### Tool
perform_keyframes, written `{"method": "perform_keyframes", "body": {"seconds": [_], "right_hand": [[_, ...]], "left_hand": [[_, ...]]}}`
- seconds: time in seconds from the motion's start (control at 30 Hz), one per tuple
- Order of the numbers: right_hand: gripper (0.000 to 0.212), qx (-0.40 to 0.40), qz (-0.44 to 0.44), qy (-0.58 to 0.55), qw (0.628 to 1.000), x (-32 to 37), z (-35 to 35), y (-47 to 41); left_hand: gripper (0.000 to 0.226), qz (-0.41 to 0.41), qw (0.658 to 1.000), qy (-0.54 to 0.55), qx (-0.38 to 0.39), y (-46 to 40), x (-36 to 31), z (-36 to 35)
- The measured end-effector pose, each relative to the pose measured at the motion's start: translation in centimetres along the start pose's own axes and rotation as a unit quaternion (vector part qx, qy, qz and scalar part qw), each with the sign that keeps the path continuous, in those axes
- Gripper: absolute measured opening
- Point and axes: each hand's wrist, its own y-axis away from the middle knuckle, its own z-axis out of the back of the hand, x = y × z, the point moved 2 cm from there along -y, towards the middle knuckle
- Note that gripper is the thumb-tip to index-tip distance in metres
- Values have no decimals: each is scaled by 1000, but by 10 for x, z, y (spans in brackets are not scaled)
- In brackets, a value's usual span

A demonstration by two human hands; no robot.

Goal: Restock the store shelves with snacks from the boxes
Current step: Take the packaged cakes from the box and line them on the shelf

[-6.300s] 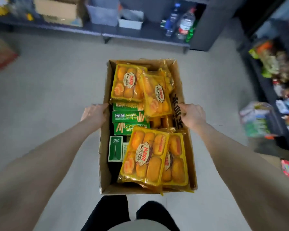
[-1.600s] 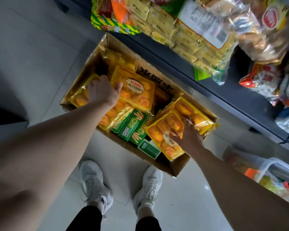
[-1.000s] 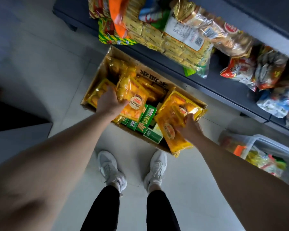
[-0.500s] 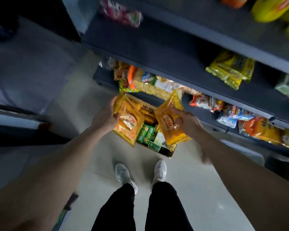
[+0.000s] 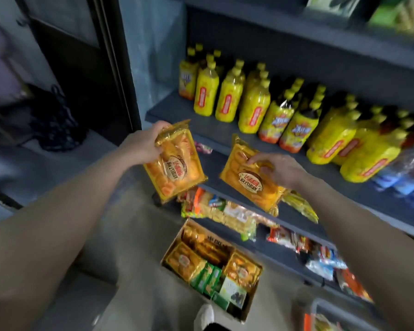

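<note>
The left hand (image 5: 142,142) grips a yellow plastic cake packet (image 5: 175,163); the right hand (image 5: 280,169) grips a second yellow packet (image 5: 249,177), both over the dark grey shelf (image 5: 225,130) carrying yellow bottles (image 5: 253,108), with the grey tiled floor (image 5: 134,235) and open cardboard box (image 5: 210,266) below.

Glossy, crinkled plastic wraps both yellow snack packs (image 5: 175,163) (image 5: 251,177). Bottles (image 5: 253,108) of shiny plastic stand on a matt dark shelf (image 5: 167,111). Brown cardboard box (image 5: 249,304) rests on smooth floor (image 5: 134,225).
</note>
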Motion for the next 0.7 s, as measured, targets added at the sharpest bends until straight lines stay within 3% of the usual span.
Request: {"method": "perform_keyframes", "body": {"seconds": [0.17,0.43,0.7], "right_hand": [[41,-18,48,20,998,18,98,-24],[37,-116,135,18,984,59,266,-43],[30,-280,131,-67,949,84,377,-95]], "left_hand": [[60,-26,992,115,-37,-20,-1,76],[50,-75,944,287,-146,-48,-24,185],[47,-89,885,391,-235,-124,-31,251]]}}
